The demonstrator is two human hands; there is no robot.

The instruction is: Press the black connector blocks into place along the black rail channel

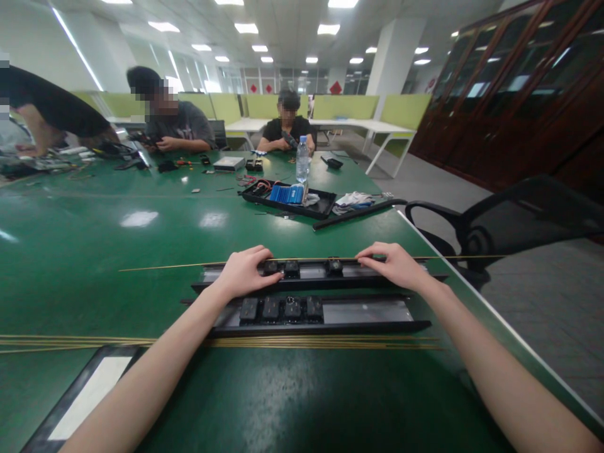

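Your left forearm (155, 358) is slanting from 7 o'clock toward between 1 and 2 o'clock, bare, and your left hand (243, 272) is showing its back, its fingers (258, 251) curving toward 3 o'clock, the thumb standing apart below them. Your right forearm (495, 352), also bare, is slanting from 4 o'clock toward 10 o'clock. Your right hand (394, 264) is pointing toward 9 o'clock, thumb and fingertips pinching together.

A shallow tray (324, 204) lies on the table (94, 251) and contains a blue pack (285, 194). A bottle (302, 162) stands upright behind the pack. White cloth (353, 201) lies right of the tray. A chair (523, 217) stands at the table's right edge; a cabinet (495, 107) stands beyond.
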